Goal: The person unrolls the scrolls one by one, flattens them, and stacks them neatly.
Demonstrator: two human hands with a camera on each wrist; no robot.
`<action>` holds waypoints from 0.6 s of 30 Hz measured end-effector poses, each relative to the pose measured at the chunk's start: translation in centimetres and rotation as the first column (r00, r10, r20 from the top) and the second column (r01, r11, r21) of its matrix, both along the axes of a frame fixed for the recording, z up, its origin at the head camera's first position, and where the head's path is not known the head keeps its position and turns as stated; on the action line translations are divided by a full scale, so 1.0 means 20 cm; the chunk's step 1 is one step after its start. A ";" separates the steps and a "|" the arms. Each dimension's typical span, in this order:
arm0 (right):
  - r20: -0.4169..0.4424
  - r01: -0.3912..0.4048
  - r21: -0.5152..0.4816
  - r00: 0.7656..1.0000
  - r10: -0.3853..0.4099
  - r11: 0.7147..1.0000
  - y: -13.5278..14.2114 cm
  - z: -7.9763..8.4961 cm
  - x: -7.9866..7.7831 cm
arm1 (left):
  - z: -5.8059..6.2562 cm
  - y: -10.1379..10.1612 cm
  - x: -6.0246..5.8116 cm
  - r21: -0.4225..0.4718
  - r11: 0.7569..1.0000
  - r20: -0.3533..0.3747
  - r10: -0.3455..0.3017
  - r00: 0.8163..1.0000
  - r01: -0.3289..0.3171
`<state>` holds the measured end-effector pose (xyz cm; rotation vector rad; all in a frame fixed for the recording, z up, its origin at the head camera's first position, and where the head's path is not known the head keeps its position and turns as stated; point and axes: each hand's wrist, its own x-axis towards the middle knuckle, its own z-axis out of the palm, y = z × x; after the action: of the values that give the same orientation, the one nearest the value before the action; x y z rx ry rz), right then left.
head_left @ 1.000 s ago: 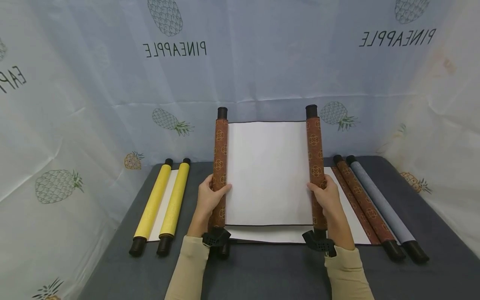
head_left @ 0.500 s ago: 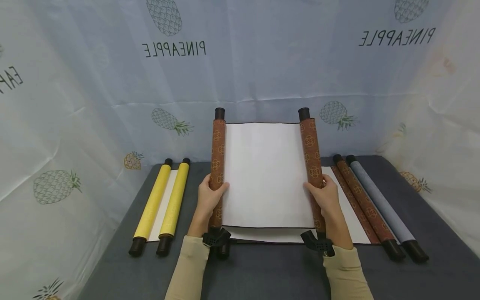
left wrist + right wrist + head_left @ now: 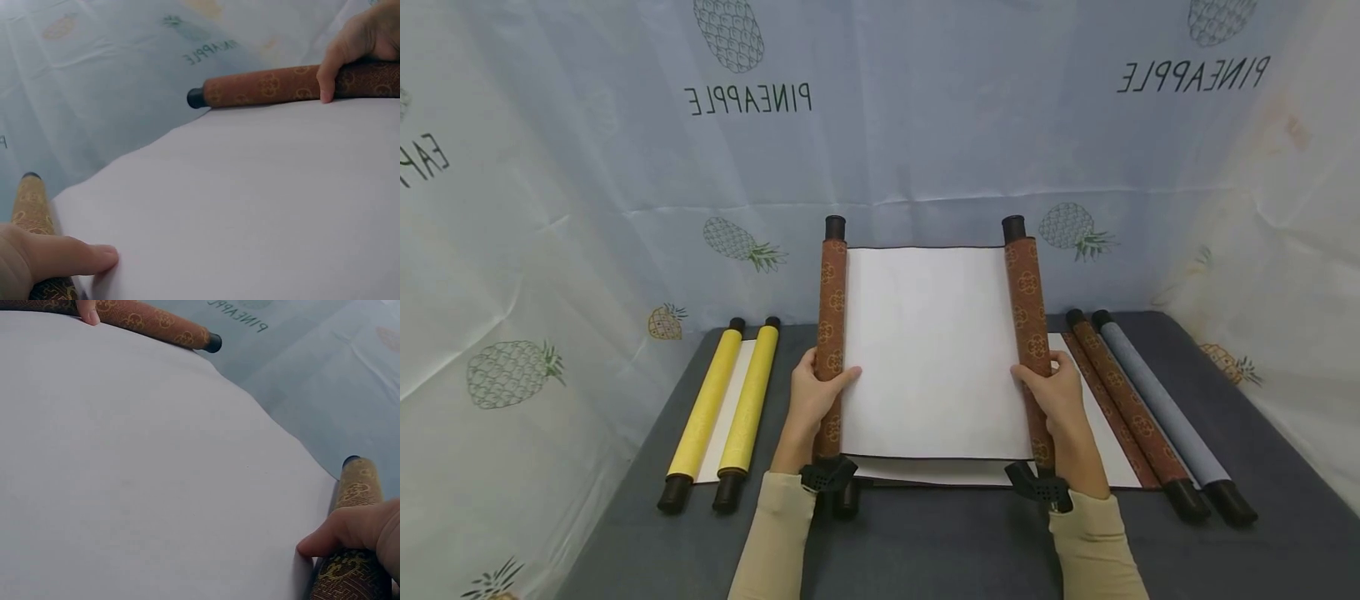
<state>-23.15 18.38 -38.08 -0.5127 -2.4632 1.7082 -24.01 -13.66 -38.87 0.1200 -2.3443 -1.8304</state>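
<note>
A brown patterned scroll with blank white paper (image 3: 932, 350) is held up, partly unrolled, over the table. My left hand (image 3: 812, 400) grips its left roll (image 3: 832, 308), thumb lying over onto the paper. Around the right roll (image 3: 1027, 308) my right hand (image 3: 1058, 400) is curled, thumb at the paper's edge. Both rolls end in black knobs and stand nearly upright in the head view. The left wrist view shows the left thumb (image 3: 81, 255) against the sheet; the right wrist view shows the right thumb (image 3: 331, 534) likewise. The fingers behind the rolls are mostly hidden.
A yellow scroll (image 3: 748, 400), slightly open, lies at the left of the dark table (image 3: 925, 550). Behind the held scroll lies another open scroll with white paper (image 3: 1105, 433) and a brown roll (image 3: 1127, 404). A grey roll (image 3: 1165, 408) rests beside it. Pineapple-print curtains enclose the table.
Over the last second the left roll has shifted slightly left. The right roll moved left, then back right, so the visible paper is a little wider. Both hands keep their grip.
</note>
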 end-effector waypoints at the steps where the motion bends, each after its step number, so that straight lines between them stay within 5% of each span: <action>1: -0.002 0.004 -0.002 1.000 -0.004 1.000 0.00 0.00 0.00 | 0.00 0.00 0.00 0.000 1.000 0.002 0.000 1.000 0.000; 18: -0.005 -0.011 -0.008 1.000 0.011 1.000 0.02 -0.01 0.00 | -0.03 -0.03 -0.02 -0.028 1.000 -0.015 -0.004 1.000 0.003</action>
<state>-23.13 18.79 -38.30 -0.4969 -2.4615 1.7218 -24.43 -14.36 -39.42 0.0986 -2.3602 -1.7937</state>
